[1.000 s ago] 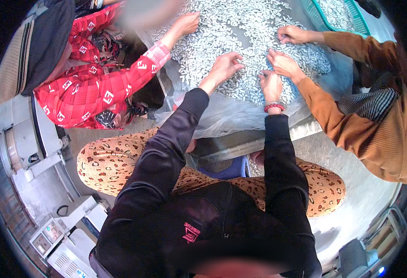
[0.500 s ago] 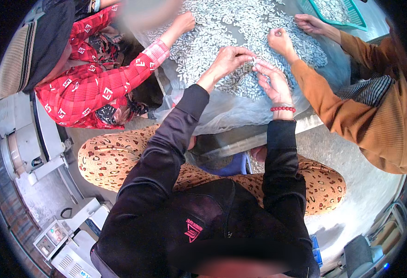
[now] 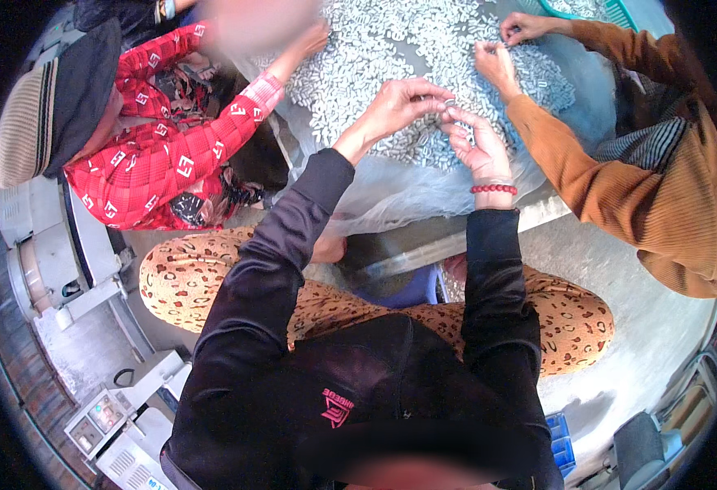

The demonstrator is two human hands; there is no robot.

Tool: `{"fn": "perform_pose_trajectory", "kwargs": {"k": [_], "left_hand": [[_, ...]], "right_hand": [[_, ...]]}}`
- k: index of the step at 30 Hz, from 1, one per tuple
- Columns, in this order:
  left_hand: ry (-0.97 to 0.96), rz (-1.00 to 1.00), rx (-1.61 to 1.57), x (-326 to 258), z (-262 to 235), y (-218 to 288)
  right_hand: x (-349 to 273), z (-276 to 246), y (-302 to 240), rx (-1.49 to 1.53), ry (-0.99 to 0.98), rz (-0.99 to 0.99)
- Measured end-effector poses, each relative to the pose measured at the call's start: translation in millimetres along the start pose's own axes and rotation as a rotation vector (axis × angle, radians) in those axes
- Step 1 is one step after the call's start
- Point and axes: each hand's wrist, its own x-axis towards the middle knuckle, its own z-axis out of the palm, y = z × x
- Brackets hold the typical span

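Many small whitish-grey oval pieces, some looking ring-like, are heaped (image 3: 358, 90) on a clear plastic sheet (image 3: 391, 208) over a low table. Above the near part of the heap, my left hand (image 3: 399, 108) pinches with thumb and fingertips. My right hand (image 3: 479, 140), below a red bead bracelet (image 3: 493, 189), meets it fingertip to fingertip. Between them shows a small oval piece (image 3: 450, 104) like those in the heap. Its details are too small to make out, and the fingers partly cover it.
At left, a person in a red patterned sleeve (image 3: 187, 163) reaches into the heap. Another person's brown-sleeved hands (image 3: 497, 69) work on its right side. A green basket (image 3: 620, 15) stands at the far right. Grey machines (image 3: 64, 269) are at left, a blue crate (image 3: 561, 445) lower right.
My hands stay joined at the fingertips, shifted only slightly. The brown-sleeved person's hands have drawn closer together. The red-sleeved person's hand has moved a little left.
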Motion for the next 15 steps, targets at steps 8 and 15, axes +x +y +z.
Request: {"fn": "perform_pose_trajectory", "kwargs": {"k": [8, 15], "left_hand": [[0.169, 0.311, 0.467, 7.5, 5.1, 1.9], [0.036, 0.159, 0.421, -1.8, -1.9, -9.2]], "right_hand": [[9.3, -14.8, 5.8, 0.089, -0.031, 0.009], [2.0, 0.5, 8.2, -0.124, 0.180, -0.310]]}}
